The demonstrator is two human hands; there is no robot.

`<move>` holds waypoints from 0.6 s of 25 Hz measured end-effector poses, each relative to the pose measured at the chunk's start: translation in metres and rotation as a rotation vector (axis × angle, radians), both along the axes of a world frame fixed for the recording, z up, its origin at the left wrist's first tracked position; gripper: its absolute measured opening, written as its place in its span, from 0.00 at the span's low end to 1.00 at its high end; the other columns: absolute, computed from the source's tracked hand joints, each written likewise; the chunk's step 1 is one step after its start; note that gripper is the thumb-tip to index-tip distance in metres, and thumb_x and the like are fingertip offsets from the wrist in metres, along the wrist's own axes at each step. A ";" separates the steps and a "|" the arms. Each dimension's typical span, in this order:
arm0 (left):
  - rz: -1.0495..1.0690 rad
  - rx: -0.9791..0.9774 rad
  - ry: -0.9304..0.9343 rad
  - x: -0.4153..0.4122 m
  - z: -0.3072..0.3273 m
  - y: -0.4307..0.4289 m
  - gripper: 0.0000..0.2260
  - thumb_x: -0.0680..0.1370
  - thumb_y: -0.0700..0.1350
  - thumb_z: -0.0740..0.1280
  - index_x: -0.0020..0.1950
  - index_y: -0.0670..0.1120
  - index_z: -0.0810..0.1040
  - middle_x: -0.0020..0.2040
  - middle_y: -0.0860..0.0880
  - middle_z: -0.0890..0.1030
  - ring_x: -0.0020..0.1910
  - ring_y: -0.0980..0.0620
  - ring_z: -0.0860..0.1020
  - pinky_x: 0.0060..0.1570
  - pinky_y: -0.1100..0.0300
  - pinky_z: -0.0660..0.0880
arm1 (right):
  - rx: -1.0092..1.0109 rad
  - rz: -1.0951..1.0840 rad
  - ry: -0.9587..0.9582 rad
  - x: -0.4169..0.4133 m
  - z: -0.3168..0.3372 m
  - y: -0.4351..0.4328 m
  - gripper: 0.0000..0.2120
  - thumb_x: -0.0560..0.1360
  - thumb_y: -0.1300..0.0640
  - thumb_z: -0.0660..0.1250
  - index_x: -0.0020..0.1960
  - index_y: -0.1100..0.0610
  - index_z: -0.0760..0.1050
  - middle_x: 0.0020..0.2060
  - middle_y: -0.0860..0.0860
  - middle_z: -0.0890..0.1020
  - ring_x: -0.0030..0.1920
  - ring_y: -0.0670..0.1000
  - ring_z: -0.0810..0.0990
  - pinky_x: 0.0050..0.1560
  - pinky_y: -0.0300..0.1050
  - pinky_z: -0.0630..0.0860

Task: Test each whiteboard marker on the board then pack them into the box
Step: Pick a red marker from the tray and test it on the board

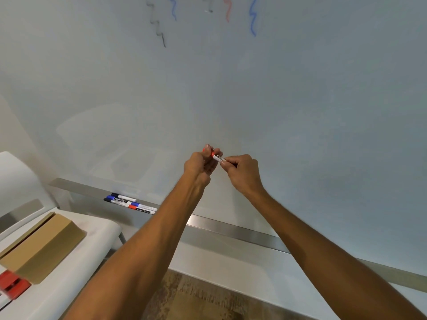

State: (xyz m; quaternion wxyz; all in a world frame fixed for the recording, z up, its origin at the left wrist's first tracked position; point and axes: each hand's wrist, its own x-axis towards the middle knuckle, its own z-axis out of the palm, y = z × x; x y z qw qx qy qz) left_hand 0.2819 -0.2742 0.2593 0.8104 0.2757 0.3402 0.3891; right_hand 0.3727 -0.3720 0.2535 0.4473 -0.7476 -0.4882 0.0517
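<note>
Head view: left hand (pixel 199 162) curls round the red cap (pixel 211 154); right hand (pixel 242 173) pinches the marker (pixel 218 158) with its fingers (probably light, stiff, slick; best gripped mid-barrel).

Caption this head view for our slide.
Left hand and right hand grip a red marker; other markers lie on the ledge.

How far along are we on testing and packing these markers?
Done: five test squiggles top the whiteboard. In hand: the left hand grips the cap end of a red-capped marker while the right hand pinches its barrel; capping or uncapping, I cannot tell. Left: several markers lie on the tray, and the cardboard box on the chair shows no markers.
</note>
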 end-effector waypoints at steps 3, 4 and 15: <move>-0.019 -0.028 0.021 0.006 0.012 -0.006 0.06 0.80 0.42 0.68 0.45 0.43 0.79 0.39 0.45 0.85 0.44 0.47 0.85 0.60 0.53 0.77 | -0.002 -0.056 -0.312 -0.004 0.004 -0.003 0.08 0.79 0.57 0.67 0.44 0.58 0.82 0.32 0.51 0.80 0.32 0.50 0.76 0.35 0.46 0.73; -0.025 -0.034 0.015 0.008 0.015 -0.007 0.07 0.81 0.42 0.67 0.44 0.42 0.79 0.38 0.45 0.85 0.42 0.47 0.85 0.59 0.53 0.78 | -0.012 -0.063 -0.309 -0.005 0.008 -0.005 0.09 0.79 0.57 0.67 0.43 0.59 0.81 0.31 0.51 0.79 0.31 0.50 0.75 0.34 0.45 0.71; -0.017 0.118 -0.015 -0.016 0.052 0.017 0.07 0.83 0.44 0.64 0.49 0.43 0.78 0.48 0.46 0.87 0.49 0.50 0.86 0.48 0.57 0.77 | 0.096 0.068 0.708 0.015 0.044 -0.035 0.10 0.80 0.61 0.66 0.49 0.67 0.83 0.29 0.54 0.73 0.23 0.46 0.62 0.24 0.39 0.59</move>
